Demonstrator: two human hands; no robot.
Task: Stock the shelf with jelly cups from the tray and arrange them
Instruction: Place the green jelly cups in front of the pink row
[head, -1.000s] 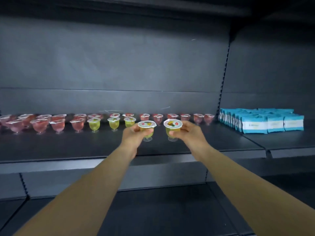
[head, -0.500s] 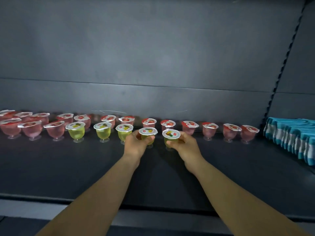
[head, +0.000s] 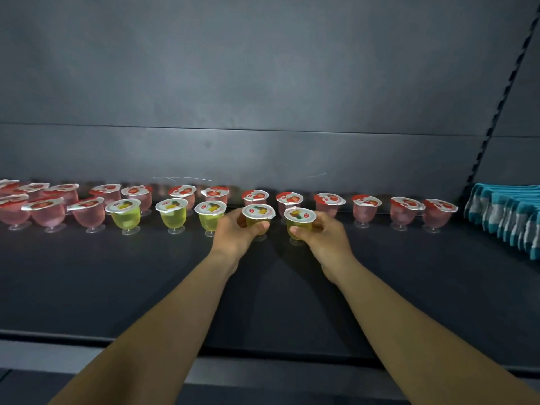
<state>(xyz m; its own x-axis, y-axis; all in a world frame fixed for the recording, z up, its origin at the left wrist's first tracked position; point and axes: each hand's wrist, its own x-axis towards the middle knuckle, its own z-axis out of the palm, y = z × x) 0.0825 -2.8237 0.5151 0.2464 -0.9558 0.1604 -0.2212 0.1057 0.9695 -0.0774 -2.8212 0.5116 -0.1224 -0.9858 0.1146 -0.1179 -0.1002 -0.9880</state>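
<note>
Both hands grip yellow cups mid-frame: left hand (head: 233,235) holds one cup (head: 258,218), right hand (head: 324,236) another (head: 299,222). I set them down level, spaced like the yellow row (head: 172,214) leftward, clear of the red cups (head: 327,204) behind.

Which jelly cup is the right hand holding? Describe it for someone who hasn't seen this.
On the dark shelf, the front row has five clear yellow-green jelly cups. It is the rightmost one, gripped by the right hand, with only pink cups behind.
</note>
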